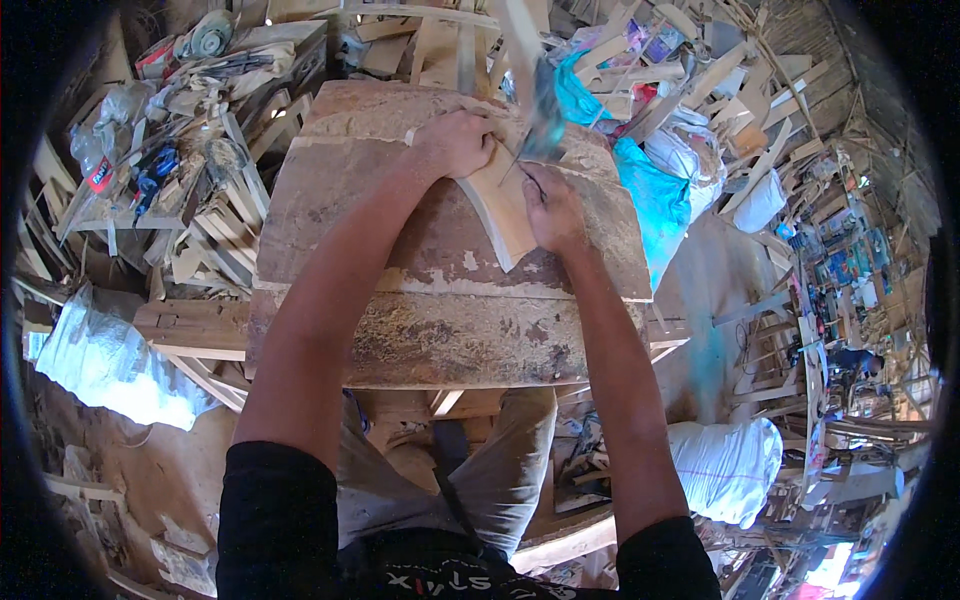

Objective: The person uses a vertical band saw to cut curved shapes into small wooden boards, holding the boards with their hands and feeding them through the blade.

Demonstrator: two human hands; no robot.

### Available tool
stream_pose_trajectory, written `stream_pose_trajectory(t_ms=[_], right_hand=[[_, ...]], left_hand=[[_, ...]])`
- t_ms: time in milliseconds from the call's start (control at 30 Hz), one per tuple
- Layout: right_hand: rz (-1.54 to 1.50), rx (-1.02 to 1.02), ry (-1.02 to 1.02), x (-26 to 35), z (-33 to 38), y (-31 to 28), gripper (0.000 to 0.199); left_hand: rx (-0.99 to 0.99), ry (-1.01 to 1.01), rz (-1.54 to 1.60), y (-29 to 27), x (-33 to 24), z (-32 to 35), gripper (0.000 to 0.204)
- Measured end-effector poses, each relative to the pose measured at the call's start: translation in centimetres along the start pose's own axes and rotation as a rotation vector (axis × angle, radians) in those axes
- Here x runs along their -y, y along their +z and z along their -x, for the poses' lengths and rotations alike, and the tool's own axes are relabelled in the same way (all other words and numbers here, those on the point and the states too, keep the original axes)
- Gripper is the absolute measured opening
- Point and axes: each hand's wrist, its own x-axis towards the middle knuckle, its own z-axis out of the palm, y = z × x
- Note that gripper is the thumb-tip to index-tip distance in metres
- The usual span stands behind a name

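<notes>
Nearest to the body, at the lower edge, black sleeves (275,510) and dusty trousers (515,465), then the worn table (450,335), with sawdust scattered on top. A little further, touches with the right hand (553,207) the right side of a curved pale wooden piece (505,225), fingers bent and set narrow against the edge; whether closed around it or only pushing, cannot tell. To the left of this right hand, and slightly more toward the body, the near end of the piece, flat on the table, thus nearer to the right hand than to the left. Slants with its long axis away from the body and toward the left, so far as can be judged, under the left hand (460,143). With this left hand, rests on the piece from above, fingers folded, tips partly hidden; cannot tell a firm hold from simple pressure. Just beyond the right hand, a blurred upright part (545,130) of dark greenish tint, too unclear to name. Farther, to the right, a turquoise sack (645,190) and a heap of wood offcuts (700,80); to the left, among scraps, a clear plastic bottle (95,160)
</notes>
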Motion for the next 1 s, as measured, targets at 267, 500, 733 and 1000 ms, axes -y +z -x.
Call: stream_pose_trajectory(t_ms=[267, 500, 733, 1000], right_hand=[[-0.004, -0.022, -0.017, 0.1, -0.1, 0.2, 0.035], [0.004, 0.034, 0.091, 0.4, 0.2, 0.1, 0.038], [0.019, -0.001, 0.062, 0.4, -0.1, 0.4, 0.038], [0.033, -0.029, 0.091, 0.5, 0.2, 0.6, 0.038]], left_hand=[[-0.017, 0.066, 0.05, 0.9, 1.1, -0.7, 0.032], [0.042, 0.04, 0.045, 0.0, 0.2, -0.7, 0.032], [-0.034, 0.127, 0.092, 0.9, 1.2, -1.5, 0.031], [-0.03, 0.143, 0.06, 1.2, 1.3, -2.0, 0.033]])
